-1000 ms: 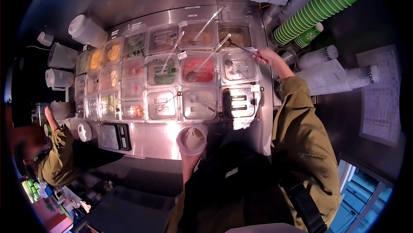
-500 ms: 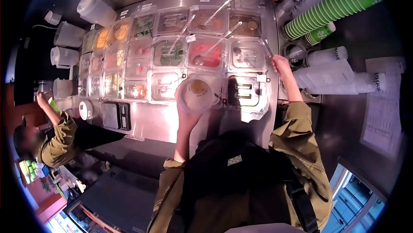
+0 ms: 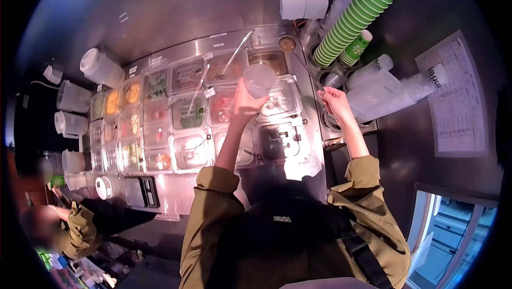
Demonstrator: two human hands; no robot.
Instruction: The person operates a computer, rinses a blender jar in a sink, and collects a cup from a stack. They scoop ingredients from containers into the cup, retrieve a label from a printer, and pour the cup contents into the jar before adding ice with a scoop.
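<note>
Fisheye view, so the edges go dark and the person's own torso blocks the near rim of the desk (image 3: 181,193), which is brushed steel and glary in spots. Sunk into it is a grid of clear plastic tubs (image 3: 186,113) with lids; the fillings show as orange, green and red blurs and I can't tell what any of them are. At bottom left a co-worker (image 3: 80,225) in an olive sleeve is half cut off. A long ribbed stack of green cups (image 3: 357,17) lies on its side at top right, running out of frame. The printed sheet (image 3: 458,102) on the right is way too small to read, same for the lettering on the white bottles (image 3: 373,70) beside it. The left hand (image 3: 244,106) holds a frosted translucent cup (image 3: 260,80) up over the back row of tubs, fingers wrapped round its base. The right hand (image 3: 335,99) has its fingers curled on a thin metal ladle (image 3: 287,44), whose round bowl sits by the far corner tub
</note>
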